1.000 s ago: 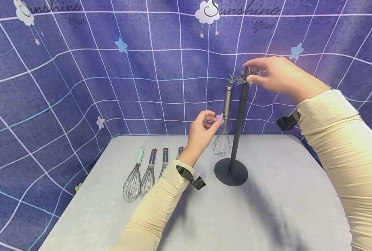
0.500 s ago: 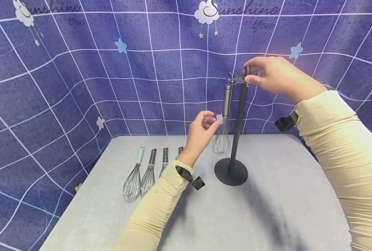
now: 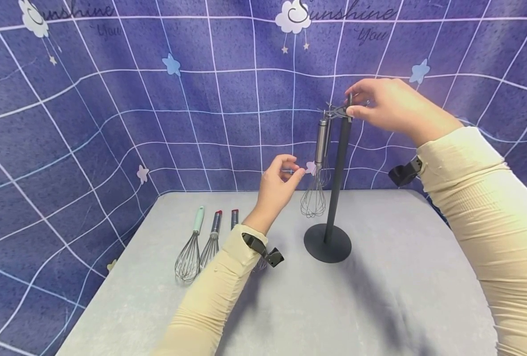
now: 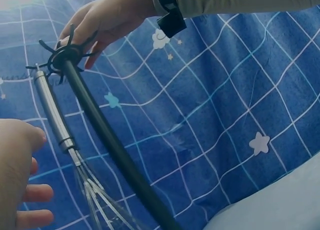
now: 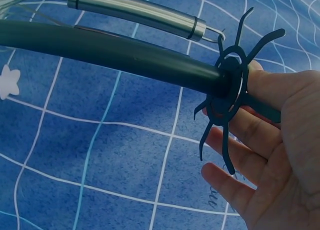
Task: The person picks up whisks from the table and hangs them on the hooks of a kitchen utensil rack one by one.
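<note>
A black utensil stand (image 3: 340, 168) with a ring of hooks (image 4: 65, 57) at its top stands upright on the table. My right hand (image 3: 385, 106) pinches the top of the stand at its upright loop; in the right wrist view the other fingers (image 5: 235, 187) extend below the hooks. A steel-handled whisk (image 3: 320, 143) hangs from a hook on the left side, and a second handle shows just behind it. My left hand (image 3: 278, 185) hovers left of the hanging whisk, apart from it, fingers loosely bent and holding nothing.
On the table (image 3: 317, 306), left of my left forearm, lie a whisk with a mint-green handle (image 3: 198, 220) and whisks with grey, red-tipped handles (image 3: 216, 222). My left arm partly covers this row. A blue grid-patterned curtain (image 3: 228, 99) hangs behind the table.
My left hand has drawn slightly left, away from the hanging whisk. The stand's top loop and hooks have turned a little under my right hand, bringing the second handle into view.
</note>
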Tool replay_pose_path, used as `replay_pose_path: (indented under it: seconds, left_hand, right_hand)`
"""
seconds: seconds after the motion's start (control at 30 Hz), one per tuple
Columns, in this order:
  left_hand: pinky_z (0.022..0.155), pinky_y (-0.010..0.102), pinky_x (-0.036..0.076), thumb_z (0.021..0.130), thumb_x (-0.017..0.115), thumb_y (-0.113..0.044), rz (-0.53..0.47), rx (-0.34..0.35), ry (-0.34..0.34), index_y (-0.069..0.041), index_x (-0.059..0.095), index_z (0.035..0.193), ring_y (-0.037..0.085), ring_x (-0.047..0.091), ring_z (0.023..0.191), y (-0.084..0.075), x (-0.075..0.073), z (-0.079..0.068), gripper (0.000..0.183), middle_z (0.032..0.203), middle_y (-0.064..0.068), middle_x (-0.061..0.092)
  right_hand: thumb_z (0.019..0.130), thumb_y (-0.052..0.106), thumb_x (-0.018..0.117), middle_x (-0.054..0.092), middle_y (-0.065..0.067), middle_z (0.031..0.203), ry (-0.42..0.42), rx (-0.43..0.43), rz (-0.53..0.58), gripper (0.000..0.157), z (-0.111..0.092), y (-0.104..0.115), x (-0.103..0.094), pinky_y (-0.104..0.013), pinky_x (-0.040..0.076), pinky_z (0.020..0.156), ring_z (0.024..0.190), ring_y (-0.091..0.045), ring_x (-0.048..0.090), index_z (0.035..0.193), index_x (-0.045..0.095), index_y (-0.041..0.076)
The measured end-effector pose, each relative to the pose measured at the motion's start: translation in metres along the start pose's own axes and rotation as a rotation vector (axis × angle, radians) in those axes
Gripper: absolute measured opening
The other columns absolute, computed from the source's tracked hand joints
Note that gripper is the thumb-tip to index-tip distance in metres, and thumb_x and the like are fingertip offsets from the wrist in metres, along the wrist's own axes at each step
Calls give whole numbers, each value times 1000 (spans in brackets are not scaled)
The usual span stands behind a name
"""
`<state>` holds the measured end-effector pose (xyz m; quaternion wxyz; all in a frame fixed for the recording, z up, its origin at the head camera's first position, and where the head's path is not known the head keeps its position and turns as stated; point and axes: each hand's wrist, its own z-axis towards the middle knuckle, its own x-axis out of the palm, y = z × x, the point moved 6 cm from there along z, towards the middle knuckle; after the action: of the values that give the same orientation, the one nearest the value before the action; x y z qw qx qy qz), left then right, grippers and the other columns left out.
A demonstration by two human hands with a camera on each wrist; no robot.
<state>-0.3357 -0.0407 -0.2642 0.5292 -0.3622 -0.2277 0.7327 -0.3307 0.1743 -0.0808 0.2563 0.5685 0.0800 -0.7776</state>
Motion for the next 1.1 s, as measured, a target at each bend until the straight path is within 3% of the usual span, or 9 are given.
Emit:
replay_pose_path:
  seconds: [0.37,0.8,1.1]
  left_hand:
    - [75,37,57,96,69,-27,140,-42,1,-11,61,125,20,70,91,20,-40,2,33,108,1,70]
    - [78,43,57,96,69,-31,334,-135,6,-15,59,131,24,71,96,66,-101,-8,40,115,3,70]
    - [77,46,55,97,66,-37,450,-206,17,-14,56,138,24,69,96,99,-134,-16,47,122,5,68]
  right_hand:
    - [104,31,56,61,-25,133,6,6,-6,49,0,-2,0,-61,32,111,130,-48,51,143,51,3]
    - [104,32,55,61,-25,135,13,8,-7,49,-1,-2,1,-61,32,111,129,-48,51,144,50,3]
    - [104,33,55,60,-24,135,17,16,-1,50,-1,-2,1,-62,32,111,130,-48,50,144,50,4]
